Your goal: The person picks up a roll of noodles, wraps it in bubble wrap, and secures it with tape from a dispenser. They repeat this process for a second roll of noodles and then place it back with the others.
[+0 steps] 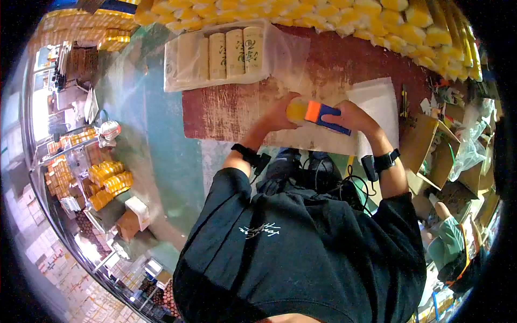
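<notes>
Above the worn reddish tabletop (226,110), both hands are at an orange and navy packing tape dispenser (322,114). My left hand (279,114) curls around the yellowish tape roll (297,111) at its left end. On the right, my right hand (354,115) grips the dispenser by its navy end, fingers closed around it. A clear-plastic-lined carton (171,67) lies farther back on the table, with several cream rolls (218,56) printed with green characters standing inside. A white sheet (379,99) lies under and beside my right forearm.
Yellow-and-white packages (323,15) are piled along the back of the table. Opened cardboard boxes (423,141) and clear plastic wrap (471,145) crowd the right side. Another person (449,245) is at the lower right. Orange bundles (110,180) sit on the left.
</notes>
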Demonstrator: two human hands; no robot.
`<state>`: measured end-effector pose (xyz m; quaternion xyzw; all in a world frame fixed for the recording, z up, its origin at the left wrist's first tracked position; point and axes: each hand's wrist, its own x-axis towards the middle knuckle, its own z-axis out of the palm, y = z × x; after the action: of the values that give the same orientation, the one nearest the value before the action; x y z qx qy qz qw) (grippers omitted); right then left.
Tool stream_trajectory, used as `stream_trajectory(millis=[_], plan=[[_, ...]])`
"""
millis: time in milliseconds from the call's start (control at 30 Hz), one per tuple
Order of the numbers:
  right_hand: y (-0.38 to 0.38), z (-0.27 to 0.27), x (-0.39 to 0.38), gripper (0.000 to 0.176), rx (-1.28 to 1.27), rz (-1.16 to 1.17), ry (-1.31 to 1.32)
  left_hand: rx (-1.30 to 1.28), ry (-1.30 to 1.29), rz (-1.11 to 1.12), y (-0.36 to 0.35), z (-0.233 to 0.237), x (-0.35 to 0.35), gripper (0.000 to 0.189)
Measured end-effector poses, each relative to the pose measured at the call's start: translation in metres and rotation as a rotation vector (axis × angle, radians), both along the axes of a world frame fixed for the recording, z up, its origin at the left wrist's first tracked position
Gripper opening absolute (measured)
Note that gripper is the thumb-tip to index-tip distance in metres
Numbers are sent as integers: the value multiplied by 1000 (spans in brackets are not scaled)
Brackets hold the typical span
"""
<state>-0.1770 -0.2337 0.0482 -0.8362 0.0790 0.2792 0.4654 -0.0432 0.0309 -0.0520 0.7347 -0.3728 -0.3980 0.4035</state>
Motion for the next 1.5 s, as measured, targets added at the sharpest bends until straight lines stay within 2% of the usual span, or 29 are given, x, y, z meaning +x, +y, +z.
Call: stream_trajectory(millis=[100, 133, 167, 200, 267, 367, 400, 500, 567, 633, 667, 733, 800, 933, 1033, 1067, 1200, 1300, 1333, 1433, 1500], plan=[[6, -17, 2, 60, -22, -10, 8, -111, -318, 8, 7, 12, 3, 102], [10, -19, 4, 60, -44, -14, -25, -54, -392, 40, 6, 19, -6, 101], [13, -18, 8, 61, -66, -23, -64, 1, -471, 68, -5, 46, -18, 99], [15, -18, 10, 61, -63, -13, -14, 55, -551, 99, -13, 61, -25, 97], [16, -16, 13, 62, -60, 1, 88, 82, -576, 79, -16, 50, -31, 98], [17, -17, 3, 61, 33, -63, 59, 99, -562, 39, -16, 37, -26, 100], [12, -22, 2, 59, -128, 28, -7, 108, -546, 26, -12, 34, -25, 101], [3, -16, -15, 60, 16, -97, -30, 134, -609, 56, 2, 37, -10, 93], [11, -21, -17, 61, -23, -85, -26, 319, -729, 93, 7, 52, -25, 86], [15, -37, -10, 62, -175, -65, 21, 397, -742, 97, 3, 52, -24, 80], [16, -37, -10, 63, -191, -62, 5, 389, -683, 87, 1, 28, -26, 78], [19, -38, -12, 65, -222, -60, -22, 343, -616, 216, -9, 13, -31, 75], [17, -45, -19, 69, -200, -76, -13, 267, -588, 496, -15, 20, -45, 73], [13, -55, -37, 66, -196, -127, 53, 299, -567, 482, -22, 39, -52, 71], [9, -74, -45, 72, -358, -52, 72, 315, -659, 500, -28, 33, -48, 70], [14, -70, -44, 75, -428, -72, 113, 345, -644, 495, -30, 41, -54, 71], [45, -74, -30, 72, -638, -195, 91, 432, -654, 497, -53, 64, -82, 67], [61, -62, -8, 66, -653, -222, 152, 299, -740, 470, -59, 4, -91, 55], [61, -40, 1, 56, -631, -194, 220, 275, -775, 448, -61, -10, -90, 58], [53, -49, 10, 48, -660, -73, 190, 227, -848, 392, -69, -48, -102, 73], [53, -19, 14, 44, -586, -140, 192, 223, -891, 369, -78, -53, -99, 75]])
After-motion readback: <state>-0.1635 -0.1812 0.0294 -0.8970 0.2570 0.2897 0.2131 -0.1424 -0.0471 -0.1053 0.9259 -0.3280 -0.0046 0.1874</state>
